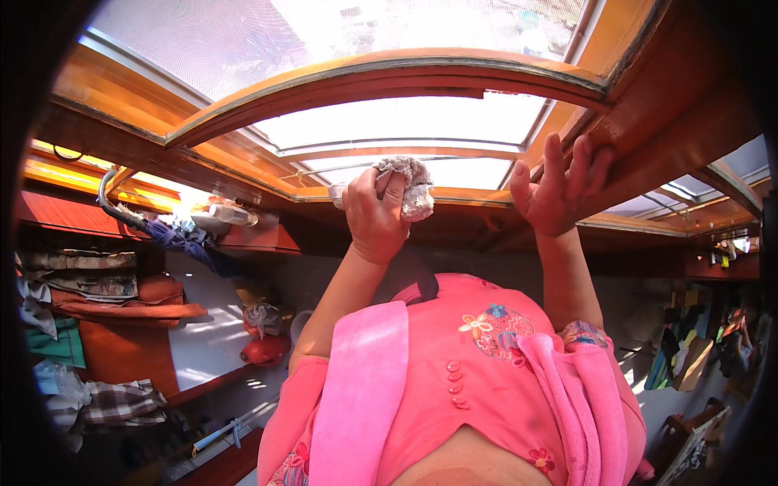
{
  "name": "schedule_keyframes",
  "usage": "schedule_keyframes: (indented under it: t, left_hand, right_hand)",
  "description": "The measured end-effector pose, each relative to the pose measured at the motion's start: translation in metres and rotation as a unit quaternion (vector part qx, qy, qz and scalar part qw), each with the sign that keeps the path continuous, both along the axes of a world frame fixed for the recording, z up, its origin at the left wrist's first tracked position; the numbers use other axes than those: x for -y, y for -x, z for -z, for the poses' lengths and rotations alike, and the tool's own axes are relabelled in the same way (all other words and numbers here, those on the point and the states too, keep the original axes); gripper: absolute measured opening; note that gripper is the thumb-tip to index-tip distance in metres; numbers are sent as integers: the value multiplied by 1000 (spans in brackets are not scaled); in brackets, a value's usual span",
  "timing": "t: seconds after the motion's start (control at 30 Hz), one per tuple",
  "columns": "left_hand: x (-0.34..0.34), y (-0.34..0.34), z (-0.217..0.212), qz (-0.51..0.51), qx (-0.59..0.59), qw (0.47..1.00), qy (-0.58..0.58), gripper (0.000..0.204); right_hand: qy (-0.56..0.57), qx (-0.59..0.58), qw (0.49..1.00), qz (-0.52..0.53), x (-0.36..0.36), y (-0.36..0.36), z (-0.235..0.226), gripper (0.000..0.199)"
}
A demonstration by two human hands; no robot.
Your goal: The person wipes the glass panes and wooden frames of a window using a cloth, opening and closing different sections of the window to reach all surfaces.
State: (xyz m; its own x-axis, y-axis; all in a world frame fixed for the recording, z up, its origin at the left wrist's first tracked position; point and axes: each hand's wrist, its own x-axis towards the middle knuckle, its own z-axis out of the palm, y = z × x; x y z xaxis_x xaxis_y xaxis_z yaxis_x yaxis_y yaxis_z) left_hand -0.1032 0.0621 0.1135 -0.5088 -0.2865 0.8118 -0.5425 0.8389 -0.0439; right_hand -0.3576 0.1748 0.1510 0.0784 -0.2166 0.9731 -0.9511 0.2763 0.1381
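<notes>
My left hand [374,212] is raised in front of a wooden window frame, its fingers wrapped round a crumpled, greyish-white cleaning cloth [419,197]. The cloth is bunched up and bulges out past the fingertips, close to the lower rail of the window [478,172]. To the right, my right hand [559,188] is up with its fingers spread and nothing in it. Its fingertips are near the dark red-brown wood [648,121] beside the window; whether they touch it I cannot tell.
A curved wooden bar [389,69] crosses above my hands. On the left, a red ledge [267,235] carries a clear jar [232,215], and folded clothes [89,271] lie on shelves below. A pink towel [356,389] hangs over my shoulders. Several upright items [693,363] stand at right.
</notes>
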Motion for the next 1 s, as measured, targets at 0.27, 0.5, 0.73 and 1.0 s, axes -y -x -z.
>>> schedule_keyframes:
  t: [0.27,0.5,0.73,1.0]
  left_hand:
    - [-9,8,-8,0,19,999,-42,55]
    - [-28,42,-14,50,22,998,-10,30]
    - [-27,53,-23,100,13,995,-7,34]
    - [-34,72,-8,143,104,984,22,41]
  right_hand:
    - [-26,96,972,-211,-32,-5,-16,40]
    - [54,32,997,-52,-51,9,-67,48]
    - [62,32,998,11,-33,42,-26,42]
    - [76,34,996,10,-30,39,-29,44]
